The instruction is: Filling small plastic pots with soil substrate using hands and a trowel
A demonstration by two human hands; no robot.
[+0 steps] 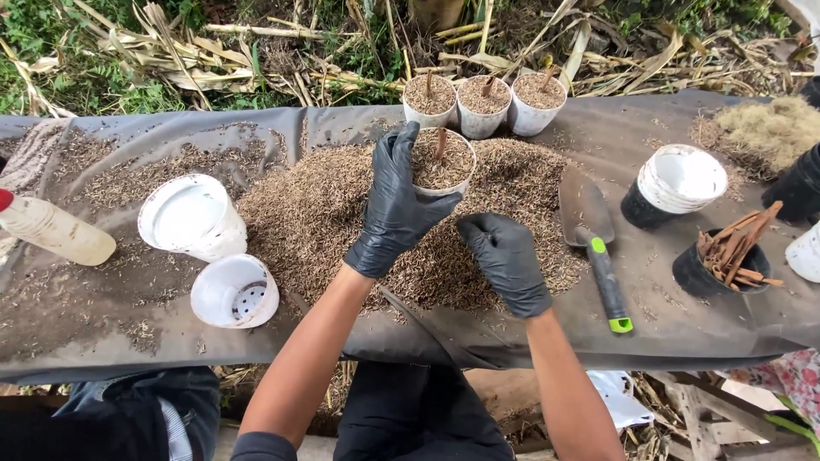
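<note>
Right hand (506, 260) is resting palm-down on the husk pile (325, 222) at 6 o'clock of the filled cup (442, 164); grip is curled loosely, holding nothing I can make out. Left hand (395, 205) is wrapping the filled cup from its 9 o'clock side, grip closed around the wall, thumb on the near side. The cup is sitting upright on the pile, a brown stick standing in its fill. Both hands are wearing black gloves.

Trowel (594, 248) is lying on the table (102, 341) at 3 o'clock of the right hand, green-tipped handle pointing near. Two empty white cups are lying tipped at 9 o'clock: a small one (235, 293) nearer, a bigger one (190, 218) just beyond it. Bottle (53, 230) is lying at the far left edge.

Black pot of sticks (722, 265) is sitting at 3 o'clock, with a stack of cups (675, 183) just beyond it. Three filled cups (483, 104) are standing in a row at 12 o'clock, touching one another. Another person's gloved hand (799, 183) is showing at the right edge.
</note>
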